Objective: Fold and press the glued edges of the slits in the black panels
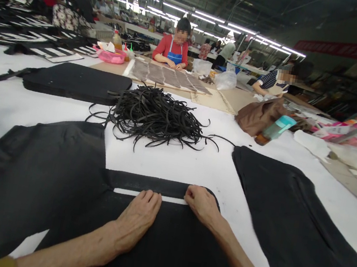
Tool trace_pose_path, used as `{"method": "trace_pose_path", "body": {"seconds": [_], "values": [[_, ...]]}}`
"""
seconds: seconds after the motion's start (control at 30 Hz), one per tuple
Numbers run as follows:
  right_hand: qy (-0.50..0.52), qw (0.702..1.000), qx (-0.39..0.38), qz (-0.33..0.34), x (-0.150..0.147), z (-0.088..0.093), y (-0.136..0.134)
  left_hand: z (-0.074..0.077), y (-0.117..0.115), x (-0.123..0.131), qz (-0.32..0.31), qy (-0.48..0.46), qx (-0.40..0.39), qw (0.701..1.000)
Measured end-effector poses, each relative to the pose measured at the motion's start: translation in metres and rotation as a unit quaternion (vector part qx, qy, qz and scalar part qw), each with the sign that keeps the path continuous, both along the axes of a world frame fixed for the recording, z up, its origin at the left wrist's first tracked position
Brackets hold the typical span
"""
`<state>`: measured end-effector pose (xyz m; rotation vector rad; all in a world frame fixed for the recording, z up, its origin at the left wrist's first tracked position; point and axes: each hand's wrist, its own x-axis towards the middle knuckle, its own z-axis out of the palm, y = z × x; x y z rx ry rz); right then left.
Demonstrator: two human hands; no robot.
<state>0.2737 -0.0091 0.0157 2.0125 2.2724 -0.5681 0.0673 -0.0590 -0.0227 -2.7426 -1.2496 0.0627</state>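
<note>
A black, leather-like panel (181, 246) lies on the white table in front of me. Near its far edge runs a narrow white band (173, 200); whether it is a strip or an opening onto the table I cannot tell. My left hand (140, 215) is closed on the panel along this band, its curled fingers covering the middle. At the band's right end my right hand (201, 202) is also closed, thumb and fingers together by the panel's far right corner. What its fingertips pinch, if anything, is hidden.
Black pieces lie left (57, 168) and right (291, 214). Beyond are a heap of thin black strips (157, 114), a black stack (78, 81), a teal-lidded bottle (274, 130), a brown cloth (258, 114) and a pink basket (111, 55). Co-workers sit across the table.
</note>
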Motion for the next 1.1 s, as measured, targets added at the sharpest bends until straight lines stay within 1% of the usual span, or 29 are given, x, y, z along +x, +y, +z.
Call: {"method": "trace_pose_path", "body": {"seconds": [0.07, 0.2, 0.37, 0.47, 0.53, 0.6, 0.67, 0.83, 1.0, 1.1], "values": [[-0.001, 1.0, -0.017, -0.006, 0.0, 0.001, 0.004, 0.002, -0.001, 0.003, 0.008, 0.009, 0.002, 1.0], [0.0, 0.999, -0.045, -0.013, -0.002, 0.006, 0.009, 0.014, -0.001, 0.012, 0.023, 0.026, -0.01, 0.999], [0.0, 0.998, -0.052, -0.025, -0.004, 0.012, 0.01, 0.023, 0.0, 0.032, 0.077, 0.037, -0.031, 0.996], [0.005, 0.999, -0.047, -0.027, -0.004, 0.01, 0.009, 0.026, 0.0, 0.046, 0.102, 0.069, -0.047, 0.991], [0.011, 0.999, -0.042, -0.026, -0.003, 0.008, 0.009, 0.029, 0.0, 0.054, 0.099, 0.113, -0.047, 0.988], [0.02, 0.999, -0.037, -0.024, -0.001, 0.006, 0.01, 0.033, 0.001, 0.059, 0.08, 0.157, -0.04, 0.983], [0.038, 0.999, -0.035, -0.015, 0.003, 0.005, 0.009, 0.036, 0.0, 0.061, 0.068, 0.18, -0.038, 0.981], [0.118, 0.992, -0.022, 0.032, 0.019, 0.0, 0.003, 0.041, -0.002, 0.058, 0.06, 0.164, -0.026, 0.984], [0.15, 0.988, 0.005, 0.034, 0.03, -0.009, -0.001, 0.042, -0.001, 0.059, 0.06, 0.172, -0.03, 0.983], [0.156, 0.987, 0.009, 0.039, 0.031, -0.01, -0.001, 0.042, 0.0, 0.059, 0.053, 0.187, -0.032, 0.98]]}}
